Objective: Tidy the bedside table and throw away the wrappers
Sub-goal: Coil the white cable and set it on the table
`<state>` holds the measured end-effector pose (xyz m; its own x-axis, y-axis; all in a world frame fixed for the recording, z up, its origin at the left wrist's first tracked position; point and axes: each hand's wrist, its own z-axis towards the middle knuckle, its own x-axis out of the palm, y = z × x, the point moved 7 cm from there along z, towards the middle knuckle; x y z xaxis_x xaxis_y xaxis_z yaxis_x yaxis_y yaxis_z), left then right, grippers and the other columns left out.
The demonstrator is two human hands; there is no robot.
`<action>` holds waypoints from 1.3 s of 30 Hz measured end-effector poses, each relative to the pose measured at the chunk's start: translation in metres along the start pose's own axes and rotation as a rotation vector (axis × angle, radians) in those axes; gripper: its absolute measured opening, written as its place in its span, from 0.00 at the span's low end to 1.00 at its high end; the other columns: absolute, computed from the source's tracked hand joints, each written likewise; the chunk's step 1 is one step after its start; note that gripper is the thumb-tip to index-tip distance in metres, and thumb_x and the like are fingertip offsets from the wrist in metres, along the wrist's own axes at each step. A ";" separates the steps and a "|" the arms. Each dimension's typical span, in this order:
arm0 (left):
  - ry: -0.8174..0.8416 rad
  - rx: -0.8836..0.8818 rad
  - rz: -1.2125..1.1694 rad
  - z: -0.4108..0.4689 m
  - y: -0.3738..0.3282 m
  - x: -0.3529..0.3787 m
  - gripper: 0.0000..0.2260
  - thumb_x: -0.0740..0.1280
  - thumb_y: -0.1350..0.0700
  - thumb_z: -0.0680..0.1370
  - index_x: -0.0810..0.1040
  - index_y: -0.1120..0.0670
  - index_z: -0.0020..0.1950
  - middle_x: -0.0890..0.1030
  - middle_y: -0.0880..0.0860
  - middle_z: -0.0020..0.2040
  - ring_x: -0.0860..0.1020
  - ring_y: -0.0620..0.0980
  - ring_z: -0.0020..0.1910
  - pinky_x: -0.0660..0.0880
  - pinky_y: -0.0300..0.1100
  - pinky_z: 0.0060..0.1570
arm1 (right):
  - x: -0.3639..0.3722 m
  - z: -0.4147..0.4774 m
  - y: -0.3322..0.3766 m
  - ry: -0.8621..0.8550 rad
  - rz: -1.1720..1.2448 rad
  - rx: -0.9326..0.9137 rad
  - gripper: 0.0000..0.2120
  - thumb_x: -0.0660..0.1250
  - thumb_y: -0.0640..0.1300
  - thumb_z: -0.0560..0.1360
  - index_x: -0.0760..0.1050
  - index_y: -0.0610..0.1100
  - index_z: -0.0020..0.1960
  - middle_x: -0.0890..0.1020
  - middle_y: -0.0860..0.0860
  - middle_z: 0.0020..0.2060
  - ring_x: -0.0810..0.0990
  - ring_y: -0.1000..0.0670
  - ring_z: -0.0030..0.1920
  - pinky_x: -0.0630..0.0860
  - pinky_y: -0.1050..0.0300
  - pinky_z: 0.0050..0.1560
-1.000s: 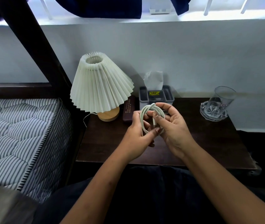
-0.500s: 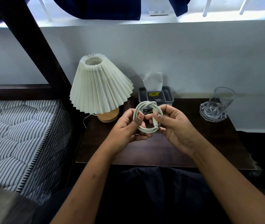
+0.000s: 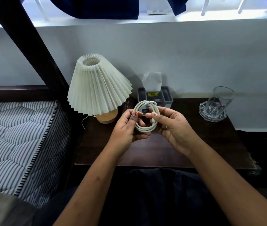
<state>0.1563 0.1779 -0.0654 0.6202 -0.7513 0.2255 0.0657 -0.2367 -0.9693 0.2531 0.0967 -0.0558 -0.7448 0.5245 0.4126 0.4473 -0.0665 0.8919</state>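
Bedside table (image 3: 194,150), dark wood, stands between striped mattress (image 3: 15,136) and white wall (image 3: 178,54).

Pleated white lamp (image 3: 97,90), wooden base: left of the grip, upright. Dark book (image 3: 126,105): between lamp and grip, partly hidden. Grey tissue holder (image 3: 167,97), white tissue standing up from it: just behind the grip. Clear drinking glass (image 3: 220,101) on a glass coaster (image 3: 211,114): well right. Striped mattress (image 3: 15,136): far left. Dark bedpost (image 3: 36,46): behind, left.
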 end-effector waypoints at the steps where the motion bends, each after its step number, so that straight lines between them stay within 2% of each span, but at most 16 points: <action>1: -0.006 -0.001 0.003 0.001 0.001 0.000 0.12 0.55 0.49 0.80 0.73 0.55 0.51 0.78 0.46 0.32 0.82 0.48 0.32 0.78 0.36 0.30 | 0.000 0.000 0.000 -0.002 0.002 -0.010 0.15 0.68 0.38 0.68 0.76 0.38 0.55 0.85 0.46 0.41 0.83 0.53 0.41 0.80 0.56 0.50; 7: -0.051 -0.010 0.038 0.002 0.006 -0.004 0.12 0.54 0.50 0.81 0.74 0.53 0.48 0.78 0.46 0.30 0.81 0.48 0.31 0.78 0.37 0.30 | 0.003 -0.002 0.000 0.011 0.026 -0.024 0.11 0.67 0.38 0.70 0.77 0.39 0.52 0.84 0.46 0.43 0.83 0.54 0.40 0.82 0.59 0.45; 11: -0.075 0.031 0.110 0.003 0.005 -0.004 0.10 0.55 0.52 0.81 0.73 0.54 0.47 0.77 0.45 0.29 0.79 0.44 0.29 0.79 0.38 0.31 | 0.000 -0.001 -0.002 -0.022 -0.082 -0.020 0.08 0.64 0.34 0.74 0.78 0.39 0.51 0.82 0.46 0.41 0.82 0.53 0.41 0.82 0.59 0.46; 15: -0.080 0.057 0.199 0.002 0.009 -0.001 0.10 0.55 0.54 0.81 0.73 0.49 0.44 0.77 0.47 0.33 0.79 0.42 0.31 0.79 0.39 0.32 | -0.002 -0.002 -0.003 -0.084 -0.298 -0.049 0.10 0.62 0.32 0.76 0.78 0.38 0.54 0.82 0.37 0.49 0.82 0.46 0.48 0.80 0.50 0.54; 17: -0.089 0.059 0.238 0.002 0.011 -0.001 0.11 0.55 0.54 0.81 0.73 0.47 0.41 0.76 0.48 0.33 0.79 0.43 0.31 0.79 0.39 0.32 | -0.003 -0.001 -0.005 -0.089 -0.332 -0.024 0.10 0.61 0.32 0.76 0.77 0.36 0.55 0.81 0.34 0.51 0.81 0.44 0.49 0.80 0.50 0.54; 20: -0.120 0.061 0.264 0.003 0.011 -0.004 0.14 0.55 0.54 0.81 0.73 0.44 0.38 0.76 0.46 0.31 0.79 0.43 0.30 0.77 0.38 0.30 | 0.000 -0.001 -0.009 -0.014 -0.295 0.052 0.10 0.59 0.32 0.77 0.76 0.33 0.55 0.81 0.38 0.47 0.81 0.45 0.47 0.80 0.55 0.52; 23: -0.119 0.052 0.249 0.003 0.009 -0.006 0.15 0.55 0.52 0.81 0.73 0.44 0.37 0.77 0.45 0.30 0.79 0.43 0.31 0.77 0.38 0.30 | 0.006 -0.003 -0.011 0.125 -0.210 0.137 0.09 0.60 0.33 0.76 0.77 0.36 0.52 0.82 0.43 0.44 0.82 0.49 0.46 0.80 0.59 0.50; 26: -0.097 0.037 0.197 0.003 0.008 -0.006 0.14 0.55 0.51 0.81 0.74 0.44 0.39 0.77 0.50 0.36 0.79 0.47 0.33 0.77 0.38 0.29 | 0.011 -0.008 -0.010 0.256 -0.138 0.212 0.10 0.60 0.35 0.76 0.79 0.39 0.51 0.83 0.45 0.45 0.81 0.49 0.48 0.79 0.55 0.50; 28: -0.100 0.032 0.171 0.002 0.008 -0.004 0.14 0.55 0.51 0.81 0.74 0.45 0.39 0.78 0.48 0.35 0.79 0.43 0.31 0.76 0.38 0.28 | 0.014 -0.009 -0.010 0.288 -0.071 0.232 0.10 0.61 0.37 0.74 0.79 0.38 0.51 0.83 0.44 0.45 0.81 0.47 0.48 0.80 0.53 0.50; 31: -0.136 0.033 0.145 0.002 0.009 -0.005 0.13 0.54 0.51 0.82 0.73 0.49 0.40 0.76 0.47 0.33 0.77 0.40 0.29 0.75 0.37 0.28 | 0.018 -0.008 -0.010 0.275 -0.035 0.211 0.10 0.62 0.41 0.71 0.79 0.38 0.49 0.83 0.45 0.43 0.81 0.48 0.47 0.80 0.54 0.50; 33: -0.153 0.026 0.122 0.004 0.009 -0.007 0.13 0.55 0.52 0.81 0.73 0.51 0.40 0.74 0.48 0.33 0.76 0.40 0.28 0.75 0.38 0.28 | 0.018 -0.006 -0.011 0.246 -0.033 0.189 0.10 0.61 0.42 0.75 0.78 0.39 0.48 0.83 0.47 0.41 0.82 0.50 0.45 0.80 0.55 0.49; 37: -0.161 0.004 0.055 0.006 0.009 -0.010 0.11 0.58 0.52 0.80 0.73 0.54 0.41 0.76 0.46 0.31 0.77 0.40 0.29 0.77 0.37 0.31 | 0.011 -0.004 -0.009 0.129 -0.061 0.143 0.11 0.61 0.45 0.77 0.77 0.39 0.44 0.82 0.49 0.34 0.83 0.53 0.39 0.81 0.59 0.42; 39: -0.185 0.001 0.042 0.007 0.010 -0.013 0.09 0.61 0.51 0.78 0.76 0.53 0.41 0.77 0.46 0.32 0.78 0.40 0.31 0.78 0.37 0.32 | 0.003 -0.002 -0.009 0.072 -0.129 0.136 0.10 0.62 0.45 0.77 0.78 0.41 0.43 0.82 0.51 0.34 0.82 0.53 0.39 0.80 0.59 0.44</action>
<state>0.1539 0.1894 -0.0785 0.7556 -0.6344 0.1631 0.0373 -0.2071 -0.9776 0.2459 0.0973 -0.0622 -0.8318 0.4587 0.3126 0.4048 0.1158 0.9070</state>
